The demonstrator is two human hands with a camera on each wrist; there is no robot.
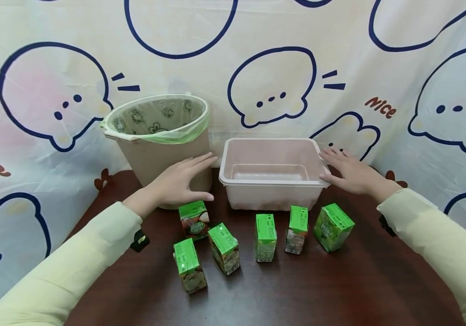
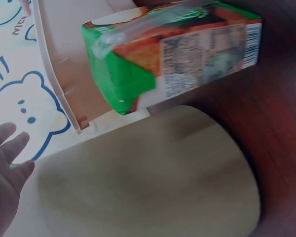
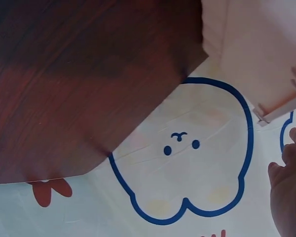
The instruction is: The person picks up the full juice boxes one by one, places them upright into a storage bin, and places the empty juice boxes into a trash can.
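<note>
My left hand (image 1: 180, 179) is held with straight fingers in front of the beige trash can (image 1: 164, 158), its fingertips pointing toward the pale pink plastic bin (image 1: 273, 197). Nothing is in its grasp. The right hand (image 1: 351, 174) also has its fingers extended, with fingertips right at the bin's right rim. Below the hands stand several small drink cartons with green tops; a red-brown one (image 1: 194, 222) is nearest the left hand, and a green one (image 1: 334, 227) is nearest the right. In the left wrist view a carton (image 2: 187, 59) shows a wrapped straw on its side.
A green patterned liner (image 1: 155, 115) covers the trash can's rim. The open bin stands beside it on the dark wooden table (image 1: 282, 294). More cartons, including a front left one (image 1: 190, 267) and a middle one (image 1: 265, 237), stand ahead of the bin. A cartoon-print cloth (image 1: 273, 27) hangs behind.
</note>
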